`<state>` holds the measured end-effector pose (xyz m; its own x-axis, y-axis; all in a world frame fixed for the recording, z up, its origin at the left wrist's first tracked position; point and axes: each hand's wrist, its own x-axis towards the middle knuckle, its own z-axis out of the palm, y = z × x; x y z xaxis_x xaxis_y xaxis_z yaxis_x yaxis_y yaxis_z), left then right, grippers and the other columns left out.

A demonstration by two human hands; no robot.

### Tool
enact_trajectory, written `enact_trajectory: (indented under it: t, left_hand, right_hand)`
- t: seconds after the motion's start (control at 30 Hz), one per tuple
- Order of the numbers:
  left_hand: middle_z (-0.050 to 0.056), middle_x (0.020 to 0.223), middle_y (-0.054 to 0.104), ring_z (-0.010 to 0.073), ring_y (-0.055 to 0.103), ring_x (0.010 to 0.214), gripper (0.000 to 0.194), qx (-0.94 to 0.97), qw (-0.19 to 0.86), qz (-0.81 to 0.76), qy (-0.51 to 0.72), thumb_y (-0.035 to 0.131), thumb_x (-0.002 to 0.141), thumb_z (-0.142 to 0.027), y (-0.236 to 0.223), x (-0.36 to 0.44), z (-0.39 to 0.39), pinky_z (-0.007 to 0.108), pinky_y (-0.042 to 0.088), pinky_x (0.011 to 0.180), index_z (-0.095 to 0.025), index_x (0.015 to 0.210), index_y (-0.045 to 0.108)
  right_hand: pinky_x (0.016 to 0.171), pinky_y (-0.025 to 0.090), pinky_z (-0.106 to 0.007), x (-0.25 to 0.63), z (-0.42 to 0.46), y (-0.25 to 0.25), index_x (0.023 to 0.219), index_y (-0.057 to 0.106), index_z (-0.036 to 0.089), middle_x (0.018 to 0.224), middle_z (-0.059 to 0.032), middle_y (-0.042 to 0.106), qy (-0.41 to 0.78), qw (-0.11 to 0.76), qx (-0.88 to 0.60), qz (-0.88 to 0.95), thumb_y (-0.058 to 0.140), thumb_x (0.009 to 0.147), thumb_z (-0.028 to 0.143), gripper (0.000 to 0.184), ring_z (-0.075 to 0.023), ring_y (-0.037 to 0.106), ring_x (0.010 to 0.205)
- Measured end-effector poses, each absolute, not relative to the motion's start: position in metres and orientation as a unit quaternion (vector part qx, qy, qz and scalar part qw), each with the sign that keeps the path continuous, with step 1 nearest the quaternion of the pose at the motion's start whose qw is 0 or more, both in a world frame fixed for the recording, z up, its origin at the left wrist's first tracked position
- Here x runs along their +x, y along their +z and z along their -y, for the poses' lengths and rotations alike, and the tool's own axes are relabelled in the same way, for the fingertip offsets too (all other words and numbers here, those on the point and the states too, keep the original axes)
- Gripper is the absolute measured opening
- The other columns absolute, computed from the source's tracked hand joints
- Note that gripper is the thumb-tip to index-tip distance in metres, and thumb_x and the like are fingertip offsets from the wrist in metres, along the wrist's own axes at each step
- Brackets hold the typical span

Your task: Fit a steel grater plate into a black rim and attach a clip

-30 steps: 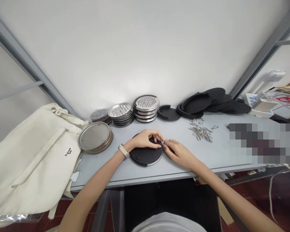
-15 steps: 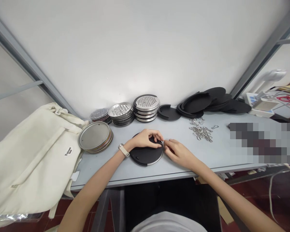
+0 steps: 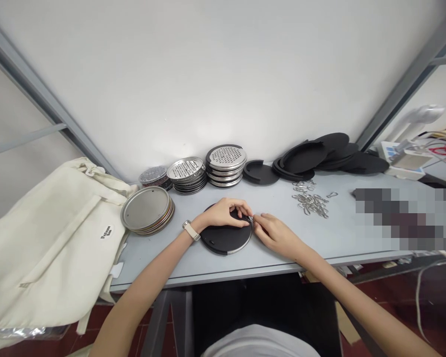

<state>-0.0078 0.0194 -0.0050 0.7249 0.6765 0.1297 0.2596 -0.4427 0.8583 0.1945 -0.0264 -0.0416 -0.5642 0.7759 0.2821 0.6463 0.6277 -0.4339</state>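
Black disc (image 3: 223, 242) flat on counter (image 3: 275, 198), under left hand (image 3: 225, 213); left fingers curled narrow at rim, can't tell if they grip the small metal clip (image 3: 250, 218). Right hand (image 3: 277, 235) seems to pinch it. Clip could slip if pinch loosens; disc could skid under sideways push.

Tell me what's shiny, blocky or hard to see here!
Head view: the wall brightens in the middle, the tall stack of discs glints; head view, right: square blocks cover part of the table; head view, centre: the bit at the fingertips is too tiny to make out.
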Motion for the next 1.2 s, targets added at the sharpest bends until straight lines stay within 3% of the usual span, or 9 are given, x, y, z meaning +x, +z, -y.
enact_trajectory:
  t: [1.2]
  left_hand:
    - [0.003, 0.084, 0.064, 0.0114, 0.055, 0.076, 0.023, 0.833, 0.423, -0.284, 0.215, 0.068, 0.072, -0.022, -0.0056, -0.0079, -0.0206, 0.021, 0.039, 0.067, -0.014, 0.094, 0.066]
  right_hand:
    - [0.065, 0.039, -0.027, 0.1947, 0.0261, -0.0418, 0.079, 0.054, 0.018, 0.072, -0.0048, 0.059, 0.143, 0.215, -0.406, 0.876, 0.028, 0.098, 0.027, 0.034, -0.0167, 0.054, 0.067]
